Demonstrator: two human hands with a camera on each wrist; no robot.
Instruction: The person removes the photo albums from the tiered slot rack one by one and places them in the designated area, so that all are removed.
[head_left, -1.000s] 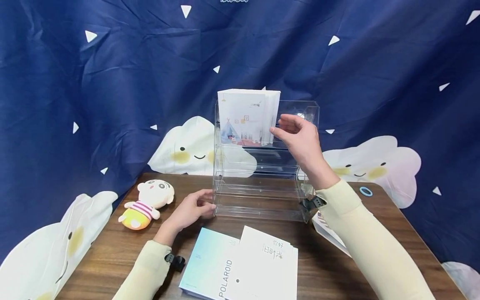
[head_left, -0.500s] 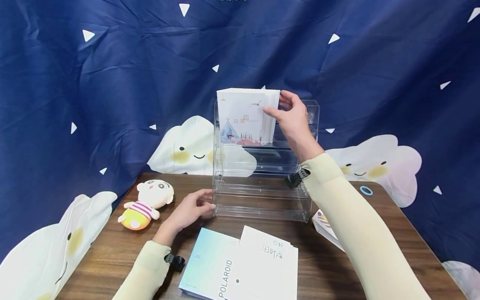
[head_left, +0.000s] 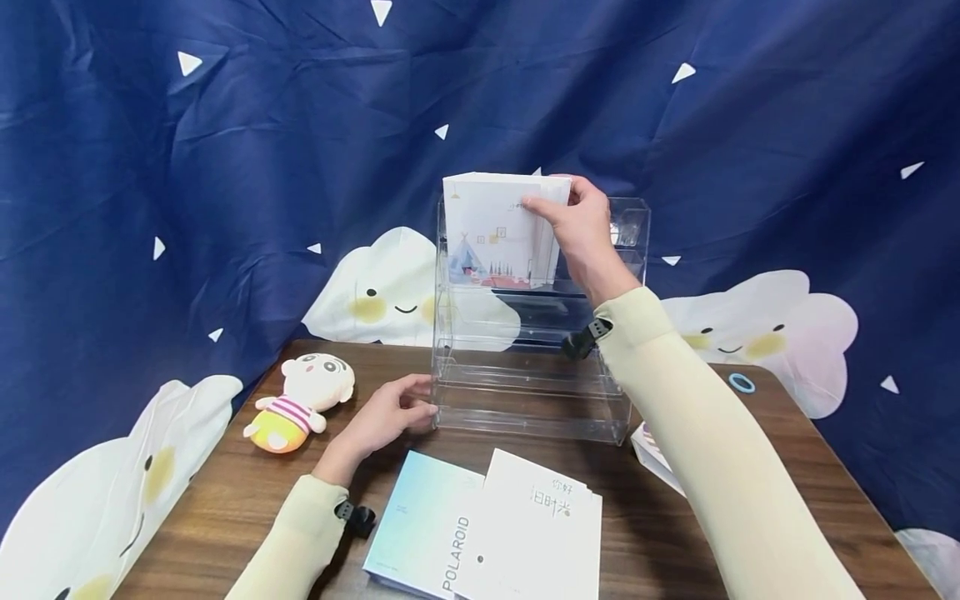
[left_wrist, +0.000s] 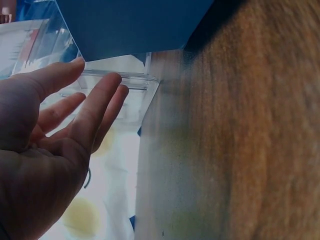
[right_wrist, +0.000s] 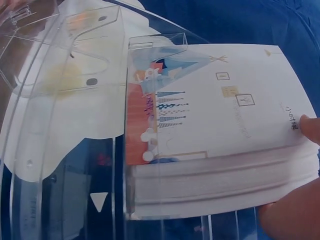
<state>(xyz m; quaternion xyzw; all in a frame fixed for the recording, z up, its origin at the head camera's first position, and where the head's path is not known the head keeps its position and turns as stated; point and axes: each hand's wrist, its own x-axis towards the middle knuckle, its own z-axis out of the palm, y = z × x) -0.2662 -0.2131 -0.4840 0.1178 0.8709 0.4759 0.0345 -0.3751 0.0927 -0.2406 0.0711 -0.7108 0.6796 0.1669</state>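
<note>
My right hand (head_left: 585, 233) pinches the upper right corner of a stack of white albums (head_left: 487, 233), thumb on the front cover and fingers behind. The front cover carries a blue tent drawing. The albums stand upright in the top tier, at the left, of a clear acrylic tiered rack (head_left: 525, 425). In the right wrist view the thumb lies on the album cover (right_wrist: 235, 105), whose lower end sits behind the clear lip. Down at the rack's lower left side, my left hand (head_left: 386, 414) touches the edge with relaxed, fairly straight fingers (left_wrist: 100, 107).
On the wooden table (head_left: 225, 508) in front of the rack lie a blue POLAROID album (head_left: 420, 517) and white albums (head_left: 540, 542). A plush doll (head_left: 300, 404) lies left; a white box-like item (head_left: 652, 454) and a blue ring (head_left: 742, 382) are at right.
My right hand has moved up and left from beside the albums to their top right corner and now pinches it. The left hand keeps its place at the rack; the head view has shifted slightly.
</note>
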